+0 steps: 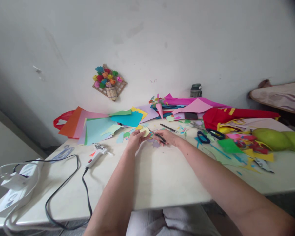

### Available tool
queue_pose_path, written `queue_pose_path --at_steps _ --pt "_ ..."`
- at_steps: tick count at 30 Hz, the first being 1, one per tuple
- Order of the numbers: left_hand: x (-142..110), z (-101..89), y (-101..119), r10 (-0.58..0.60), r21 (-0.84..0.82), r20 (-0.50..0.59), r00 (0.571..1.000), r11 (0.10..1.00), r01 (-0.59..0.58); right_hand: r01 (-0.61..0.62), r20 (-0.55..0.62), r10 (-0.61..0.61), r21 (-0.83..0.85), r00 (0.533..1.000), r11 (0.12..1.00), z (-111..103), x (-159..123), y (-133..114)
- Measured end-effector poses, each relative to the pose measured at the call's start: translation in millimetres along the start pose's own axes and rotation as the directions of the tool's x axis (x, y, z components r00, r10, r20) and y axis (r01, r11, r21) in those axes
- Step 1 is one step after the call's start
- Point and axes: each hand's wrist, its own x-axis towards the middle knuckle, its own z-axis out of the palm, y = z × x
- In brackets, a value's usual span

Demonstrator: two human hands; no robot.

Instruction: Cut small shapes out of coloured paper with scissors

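My left hand (136, 139) pinches a small pale yellow paper piece (145, 132) above the middle of the table. Close beside it on the right, my right hand (167, 137) grips a pair of black-handled scissors (160, 138), whose blades point up and left toward the paper. I cannot tell whether the blades touch the paper. Small coloured paper scraps lie under and behind both hands. A black pen (169, 127) rests just behind my right hand.
On the left are a glue gun (96, 158) with a black cord and a white power strip (17, 190). Coloured paper sheets (98, 129) lie along the wall. To the right are dark blue-handled scissors (203, 137), paper scraps, a red cloth (221, 118) and green fruits (271, 138).
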Motion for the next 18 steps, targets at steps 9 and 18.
queue_pose_path --at_steps 9,18 --pt "0.4 1.5 1.1 -0.008 -0.007 -0.012 1.0 1.0 0.008 0.005 0.007 -0.006 0.046 1.0 0.999 1.0 -0.2 0.5" --pt "1.3 -0.2 -1.0 -0.011 -0.031 0.0 1.0 0.999 0.011 -0.013 -0.002 0.013 0.074 1.0 0.997 2.6 -2.4 -4.6"
